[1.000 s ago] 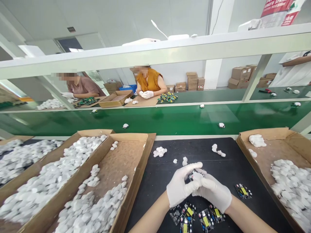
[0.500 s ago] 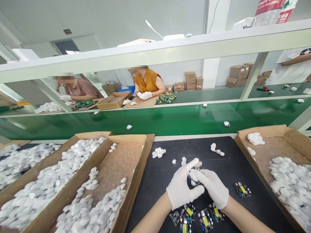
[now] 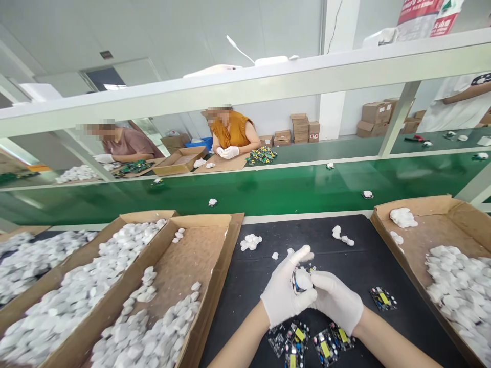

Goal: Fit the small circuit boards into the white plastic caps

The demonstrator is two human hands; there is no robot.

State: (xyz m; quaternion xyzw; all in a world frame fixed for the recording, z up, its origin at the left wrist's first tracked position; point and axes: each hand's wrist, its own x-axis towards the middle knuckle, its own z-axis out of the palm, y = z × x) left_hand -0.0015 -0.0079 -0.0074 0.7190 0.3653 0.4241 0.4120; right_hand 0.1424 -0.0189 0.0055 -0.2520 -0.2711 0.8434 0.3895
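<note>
In white gloves, both my hands meet over the black mat (image 3: 268, 230). My left hand (image 3: 282, 294) grips a small circuit board (image 3: 295, 282) between thumb and fingers. A white putty-like lump (image 3: 304, 280) covers much of that board. My right hand (image 3: 338, 300) closes on the board's right side, its fingertips partly hidden. Below the hands lie several circuit boards (image 3: 325, 347) with yellow parts, and one more board (image 3: 382, 298) rests to the right. Loose white lumps (image 3: 251, 242) sit on the mat beyond my hands.
Cardboard trays of white lumps stand at the left (image 3: 226, 260) and right (image 3: 425, 202). Behind the mat runs a green conveyor (image 3: 268, 189) carrying boards topped with lumps (image 3: 213, 202). Co-workers (image 3: 233, 130) sit across it, under a white shelf beam (image 3: 249, 84).
My left thumb has moved in against the board, which now shows more of its white lump. My right fingers have shifted slightly. Boards on the conveyor have travelled right.
</note>
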